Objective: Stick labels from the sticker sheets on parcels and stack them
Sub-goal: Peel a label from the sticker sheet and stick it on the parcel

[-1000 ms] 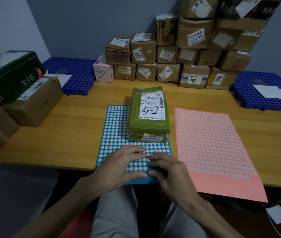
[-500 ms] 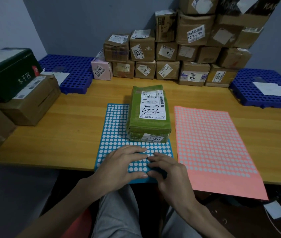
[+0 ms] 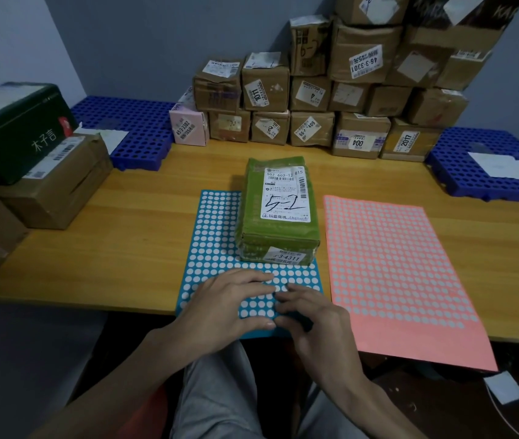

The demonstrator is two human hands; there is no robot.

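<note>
A green parcel with a white shipping label lies on the far part of the blue sticker sheet, which is covered in white round labels. My left hand rests flat on the near part of that sheet, fingers stretched to the right. My right hand is beside it, its bent fingertips touching the sheet close to the left fingertips. I cannot see a label between its fingers. A pink sticker sheet lies to the right of the parcel and overhangs the table's front edge.
Labelled cardboard parcels are stacked against the back wall. More boxes and a dark green box stand at the left. Blue perforated trays sit at the back left and right. The wooden table spans the view.
Both hands stay on the near part of the blue sheet; the right fingertips shift only slightly. The parcel and sheets have not moved.
</note>
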